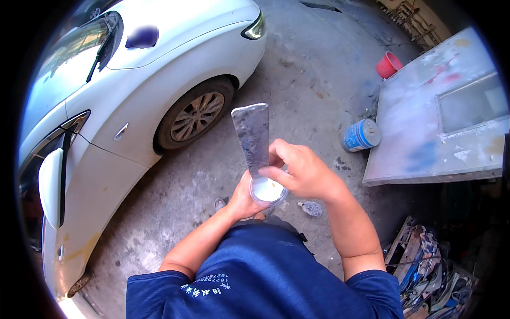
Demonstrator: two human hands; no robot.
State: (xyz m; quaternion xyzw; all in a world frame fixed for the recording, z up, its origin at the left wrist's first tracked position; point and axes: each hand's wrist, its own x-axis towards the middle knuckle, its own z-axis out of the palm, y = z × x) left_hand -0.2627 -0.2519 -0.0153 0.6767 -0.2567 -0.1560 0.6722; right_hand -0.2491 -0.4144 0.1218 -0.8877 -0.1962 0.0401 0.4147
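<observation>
Reference: clear cup (270, 204), in front of the torso, white material (264, 189) inside, mouth facing up toward the camera.

Scraper (252, 133), flat and grey with a mottled face: just beyond the cup, away from the body. Long axis runs nearly straight out from the cup, leaning slightly left; broad end farthest, narrow end nearest the cup. Cannot tell whether that end meets the rim; a thumb covers it.

Right grip (303, 170): reaches in from the cup's right and appears the nearer of the two to the scraper. Nearly closed, forefinger bent at the blade's right edge, thumb across the narrow end. Contact looks likely; cannot tell whether it bears the scraper or only touches it.

Left grip (240, 201): clasped round the cup's left side, holding it; far fingers hidden.

Surroundings: white car (119, 101) left of and beyond the cup; blue bucket (351, 138) right of and beyond it, red bucket (389, 65) farther out on that side, paint-marked panel (401, 133) right of the cup, past the blue bucket
</observation>
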